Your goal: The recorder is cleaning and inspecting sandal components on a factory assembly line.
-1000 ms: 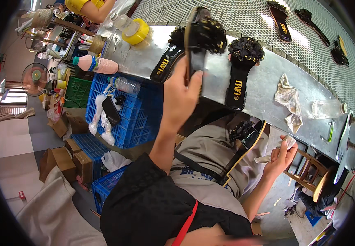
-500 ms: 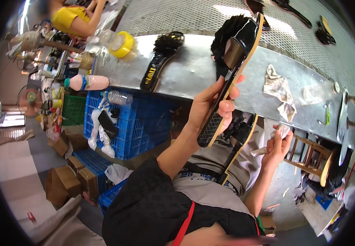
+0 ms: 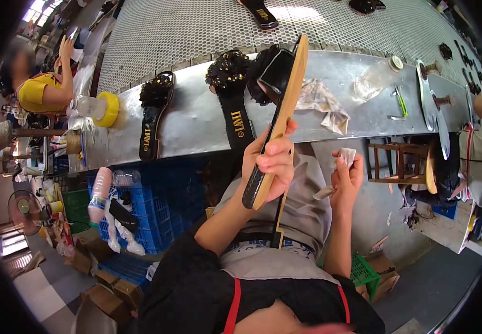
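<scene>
My left hand (image 3: 268,170) grips a black slide sandal (image 3: 289,94) around its heel end, toe pointing up. The sandal is tilted on edge, so its tan sole edge and underside show, and the glossy strap with dark fluffy trim faces left. In my right hand (image 3: 345,182), fingers closed, is a small crumpled whitish cloth (image 3: 347,156), apart from the sandal. Another sandal (image 3: 279,222) rests on my lap, mostly hidden behind the held one. On the metal ledge lie two black sandals with gold-flecked ruffled straps, one further left (image 3: 156,114) and one (image 3: 233,106) beside the held sandal.
A stained rag (image 3: 323,104), a clear bottle (image 3: 375,79) and a green-handled cutter (image 3: 401,102) lie on the metal ledge (image 3: 193,131). Mesh conveyor (image 3: 196,28) runs behind. Blue crates (image 3: 160,209) stand below left, a wooden stool (image 3: 399,163) right. A person in yellow (image 3: 45,92) sits far left.
My left hand has turned the sandal, bringing its tan sole edge and underside into view. The head view has shifted toward the right. My right hand keeps the cloth.
</scene>
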{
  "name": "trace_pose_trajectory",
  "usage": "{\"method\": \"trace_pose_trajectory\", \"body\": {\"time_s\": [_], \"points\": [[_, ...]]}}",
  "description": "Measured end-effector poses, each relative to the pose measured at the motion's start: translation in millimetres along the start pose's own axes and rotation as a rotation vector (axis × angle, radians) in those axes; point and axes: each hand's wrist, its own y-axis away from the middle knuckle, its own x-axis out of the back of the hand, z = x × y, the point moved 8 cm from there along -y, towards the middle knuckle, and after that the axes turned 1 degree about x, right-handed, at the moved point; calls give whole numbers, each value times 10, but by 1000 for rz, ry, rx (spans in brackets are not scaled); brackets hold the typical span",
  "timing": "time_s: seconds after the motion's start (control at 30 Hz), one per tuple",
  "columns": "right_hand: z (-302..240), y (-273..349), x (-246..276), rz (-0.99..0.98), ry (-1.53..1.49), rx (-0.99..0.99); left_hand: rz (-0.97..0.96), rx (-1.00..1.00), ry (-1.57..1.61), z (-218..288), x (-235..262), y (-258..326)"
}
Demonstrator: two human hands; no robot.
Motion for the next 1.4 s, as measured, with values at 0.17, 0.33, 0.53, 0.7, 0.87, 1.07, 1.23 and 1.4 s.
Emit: {"method": "trace_pose_trajectory", "body": {"time_s": [0.17,0.33,0.53,0.7,0.87,1.07,1.23,1.4], "points": [[137,-2,-63,56,83,-14,203,-144,-391,265,-12,392],[-46,55,153,88,73,99,340,-336,-1075,494,-526,603],[143,-106,-193,-151,148,6,1071,-820,-2240,1735,-1193,1020],[157,-145,-221,-165,131,7,1058,-1831,-2609,1227,-1775,1879],[139,-114,-186,-113,165,28,2259,-1778,-2742,1008,-1814,3624],[268,-244,-127,-93,180,-3,3073,-680,-2217,1354,-1334,5124],[224,-230,-127,-77,142,2,2486,-1639,-2101,1255,-1665,5509],[262,-144,-149,-69,177,3,1905,-1862,-1881,1177,-2577,5575]]}}
